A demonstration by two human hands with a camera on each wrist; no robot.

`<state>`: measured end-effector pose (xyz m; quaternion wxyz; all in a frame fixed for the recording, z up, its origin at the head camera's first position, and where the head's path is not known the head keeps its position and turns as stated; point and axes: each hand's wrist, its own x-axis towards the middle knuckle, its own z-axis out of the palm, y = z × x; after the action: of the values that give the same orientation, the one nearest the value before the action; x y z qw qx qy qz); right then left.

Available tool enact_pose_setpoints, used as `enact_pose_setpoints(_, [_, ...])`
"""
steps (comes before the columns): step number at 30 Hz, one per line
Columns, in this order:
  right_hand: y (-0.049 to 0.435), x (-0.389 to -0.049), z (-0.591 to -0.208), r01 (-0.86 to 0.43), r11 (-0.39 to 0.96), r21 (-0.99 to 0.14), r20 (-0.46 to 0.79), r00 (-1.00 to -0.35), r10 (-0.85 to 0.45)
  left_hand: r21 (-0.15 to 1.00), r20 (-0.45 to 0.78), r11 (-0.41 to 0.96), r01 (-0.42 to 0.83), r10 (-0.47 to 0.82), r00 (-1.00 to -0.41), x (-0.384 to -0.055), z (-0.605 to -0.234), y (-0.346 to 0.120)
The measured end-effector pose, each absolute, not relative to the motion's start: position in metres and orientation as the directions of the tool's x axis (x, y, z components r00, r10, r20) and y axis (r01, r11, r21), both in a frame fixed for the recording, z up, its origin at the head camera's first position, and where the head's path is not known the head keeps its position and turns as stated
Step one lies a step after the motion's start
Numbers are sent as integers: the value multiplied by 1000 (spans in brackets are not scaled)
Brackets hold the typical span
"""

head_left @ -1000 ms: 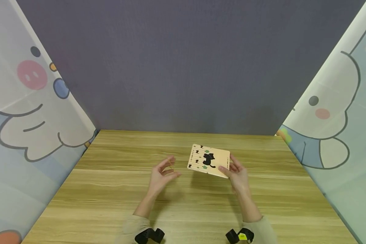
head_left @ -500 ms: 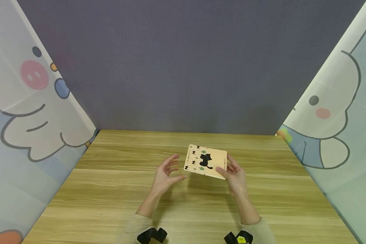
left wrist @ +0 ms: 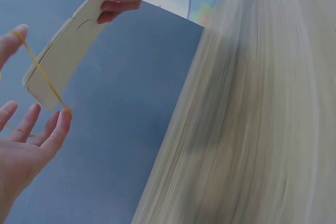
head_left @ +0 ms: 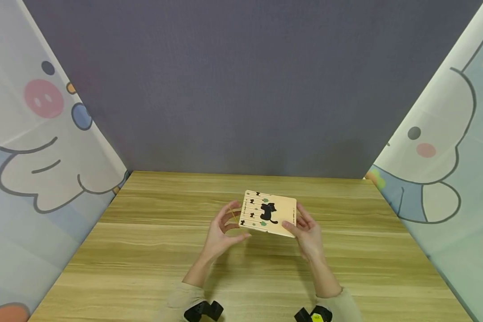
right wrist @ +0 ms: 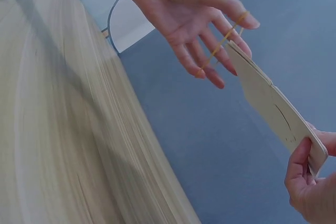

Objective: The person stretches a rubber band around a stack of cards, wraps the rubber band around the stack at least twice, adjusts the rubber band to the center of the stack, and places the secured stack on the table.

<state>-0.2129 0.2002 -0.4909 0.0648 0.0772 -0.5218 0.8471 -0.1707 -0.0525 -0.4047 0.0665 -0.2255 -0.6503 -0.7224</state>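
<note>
My right hand (head_left: 311, 239) pinches a thin cream notebook (head_left: 279, 210) by its right edge, thumb on top. A black cat and small green leaves are printed on its upper face; it hangs tilted above the table. At its left end is my left hand (head_left: 217, 237), fingers and thumb spread apart. A yellow rubber band (left wrist: 46, 77) is stretched round the thumb and fingertips of that hand. In the right wrist view, the notebook's near corner (right wrist: 236, 56) overlaps the opening of the band (right wrist: 220, 45).
Below both hands lies the wood-grain table (head_left: 153, 259). A dark grey panel (head_left: 241, 89) rises behind it, and cartoon-print cloths (head_left: 44, 147) hang at both sides. Black camera mounts (head_left: 203, 311) sit on both wrists.
The left hand has moved right and spread wider, stretching the rubber band. The right hand has carried the notebook slightly left, so the two are now close together.
</note>
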Motion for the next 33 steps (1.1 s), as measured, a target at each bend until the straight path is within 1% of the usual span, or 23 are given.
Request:
enact_pose_setpoints(3, [192,-197,-466,-214,-470,-856,248,-969,-11,902,427,-157,402,191,-884,-171,-405,-52])
enact_pose_setpoints(4, [188,-190,-453,-212,-463,-860,244,-970,-10,900,432,-164,405,190,-882,-171,-405,-52])
enact_pose_setpoints(5, [186,-189,-452,-209,-433,-877,229,-973,5,898,433,-170,405,189,-881,-171,-405,-51])
enact_pose_setpoints(7, [179,-178,-434,-191,-407,-893,204,-979,12,901,426,-179,396,184,-886,-172,-405,-51])
enact_pose_setpoints(10, [172,-167,-413,-117,-357,-927,115,-993,26,911,402,-177,372,180,-898,-173,-404,-51])
enact_pose_setpoints(14, [169,-164,-403,-23,-353,-935,20,-1000,12,929,356,-176,326,182,-916,-175,-403,-50])
enact_pose_setpoints(16, [170,-164,-403,-11,-328,-945,13,-1000,-4,938,332,-171,302,187,-925,-175,-402,-50])
enact_pose_setpoints(18, [171,-164,-407,-34,-298,-954,43,-999,-24,949,302,-155,275,195,-933,-175,-400,-51])
enact_pose_setpoints(20, [175,-167,-414,-89,-279,-956,109,-992,-60,961,268,-119,248,202,-942,-174,-398,-51])
enact_pose_setpoints(21, [179,-173,-427,-125,-273,-954,152,-985,-81,966,254,-97,238,206,-945,-173,-397,-51])
enact_pose_setpoints(23, [187,-185,-453,-165,-255,-953,198,-974,-108,973,232,-55,225,218,-948,-172,-395,-52])
enact_pose_setpoints(26, [200,-205,-493,-171,-240,-956,206,-970,-132,974,222,0,229,244,-944,-172,-393,-53])
enact_pose_setpoints(27, [204,-212,-506,-171,-215,-961,201,-971,-128,972,226,10,237,258,-939,-173,-392,-54])
enact_pose_setpoints(29, [205,-215,-513,-146,-193,-970,171,-978,-117,966,241,15,256,285,-928,-175,-391,-55])
enact_pose_setpoints(30, [206,-215,-513,-151,-182,-972,174,-978,-117,962,257,5,272,302,-918,-177,-391,-56])
enact_pose_setpoints(32, [207,-214,-513,-191,-195,-962,224,-961,-161,953,289,-12,302,334,-897,-182,-390,-58])
enact_pose_setpoints(33, [204,-209,-503,-200,-186,-962,231,-959,-163,947,307,-24,319,351,-885,-185,-389,-59])
